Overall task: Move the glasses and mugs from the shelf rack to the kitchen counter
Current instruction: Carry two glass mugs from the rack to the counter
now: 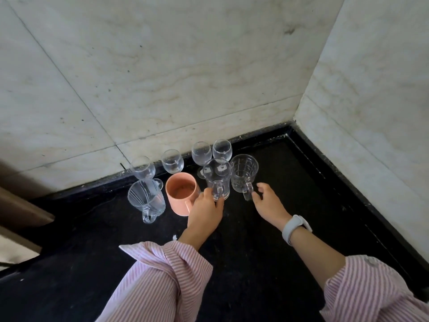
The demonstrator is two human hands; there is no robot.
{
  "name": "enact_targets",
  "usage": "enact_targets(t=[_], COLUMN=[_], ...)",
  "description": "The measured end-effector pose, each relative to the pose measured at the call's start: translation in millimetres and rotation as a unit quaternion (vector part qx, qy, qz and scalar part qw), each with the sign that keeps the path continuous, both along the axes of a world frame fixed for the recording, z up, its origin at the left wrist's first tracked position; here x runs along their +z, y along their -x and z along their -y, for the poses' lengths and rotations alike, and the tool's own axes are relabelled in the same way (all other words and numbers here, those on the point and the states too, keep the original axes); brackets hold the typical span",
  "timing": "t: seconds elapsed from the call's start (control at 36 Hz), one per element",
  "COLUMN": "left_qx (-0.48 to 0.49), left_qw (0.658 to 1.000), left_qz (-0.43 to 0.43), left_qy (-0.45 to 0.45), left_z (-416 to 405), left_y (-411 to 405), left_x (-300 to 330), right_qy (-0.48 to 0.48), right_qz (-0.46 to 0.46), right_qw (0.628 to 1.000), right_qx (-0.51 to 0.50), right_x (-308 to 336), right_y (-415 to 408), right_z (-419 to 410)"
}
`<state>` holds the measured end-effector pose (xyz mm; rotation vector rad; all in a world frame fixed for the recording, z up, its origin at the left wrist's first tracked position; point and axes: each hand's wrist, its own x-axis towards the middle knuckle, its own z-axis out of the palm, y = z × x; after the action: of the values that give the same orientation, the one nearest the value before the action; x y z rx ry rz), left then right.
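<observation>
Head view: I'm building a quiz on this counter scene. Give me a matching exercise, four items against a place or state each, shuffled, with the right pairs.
Items
1. orange mug
2. ribbed glass mug
3. left hand
4. white watch

Places or states
A. leftmost in the front row, handle toward the camera
B. on the right wrist
C. the only opaque vessel, between two clear mugs
D. fingers at the handle of a clear glass mug

Pairs: 1-C, 2-A, 3-D, 4-B
</observation>
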<state>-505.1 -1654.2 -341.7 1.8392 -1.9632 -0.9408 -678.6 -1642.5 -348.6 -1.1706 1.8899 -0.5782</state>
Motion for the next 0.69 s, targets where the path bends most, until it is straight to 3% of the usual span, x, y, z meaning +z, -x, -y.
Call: enact_targets(t=[0.11, 0.19, 0.31, 0.53, 0.69], left_qx=[-0.021, -0.05, -0.068, 0.06, 0.193], left_qw=[0.999, 0.996, 0.985, 0.945, 0.899], left_qz=[0.011, 0.048, 0.123, 0.267, 0.341], left_qy=[0.032, 0.047, 0.098, 0.178, 0.194], left_z=[-6.3, -9.4, -19.1, -76.4, -219.3], left_y=[-6.1, -14.0, -44.3, -178.7, -303.6], left_x=[27.8, 46.0, 71.1, 155.0, 212.9], right_qy=[0.033, 0.131, 0.237, 0.269, 0.305], right_qz=[-0.059, -0.114, -0.135, -0.149, -0.105], right_qw=[0.998, 0.985, 0.958, 0.902, 0.826], right_qx=[-0.006, -0.001, 0.093, 0.304, 0.463], right_x=[24.9, 47.9, 81.4, 147.2, 195.2], right_y=[-1.3, -12.7, -47.8, -170.0, -308.6], right_z=[-8.3, -14.7, -22.1, -40.7, -123.0])
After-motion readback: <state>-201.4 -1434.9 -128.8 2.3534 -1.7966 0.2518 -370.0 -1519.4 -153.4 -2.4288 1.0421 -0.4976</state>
